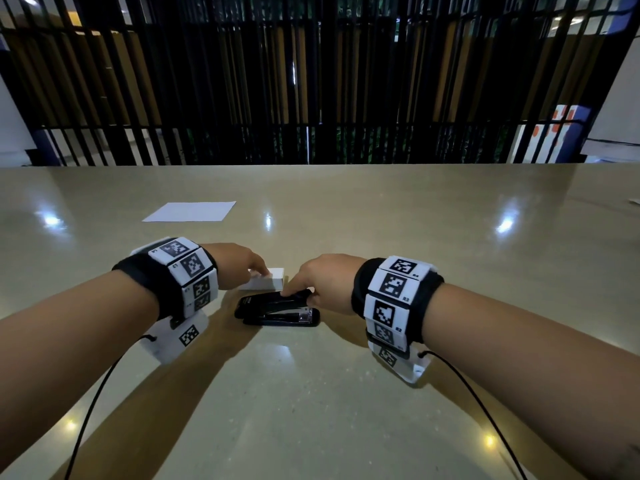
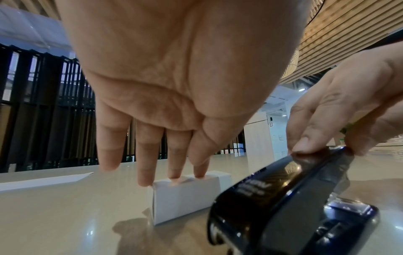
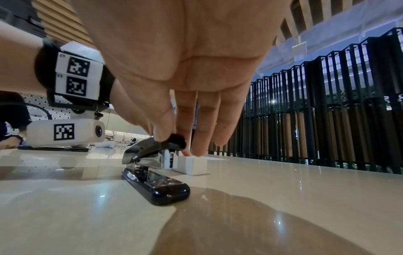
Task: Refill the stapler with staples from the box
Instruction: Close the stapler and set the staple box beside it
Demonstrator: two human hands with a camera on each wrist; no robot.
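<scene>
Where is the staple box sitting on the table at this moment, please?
In the head view the white staple box sits near centre, just beyond the black stapler, with the left hand fingertips resting on its top.

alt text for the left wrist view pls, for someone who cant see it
Seen from under the wrist, the left hand reaches down with straight fingers, fingertips touching the top of a small white box on a glossy beige table. Beside the box, the right hand pinches the raised top of a black stapler.
</scene>
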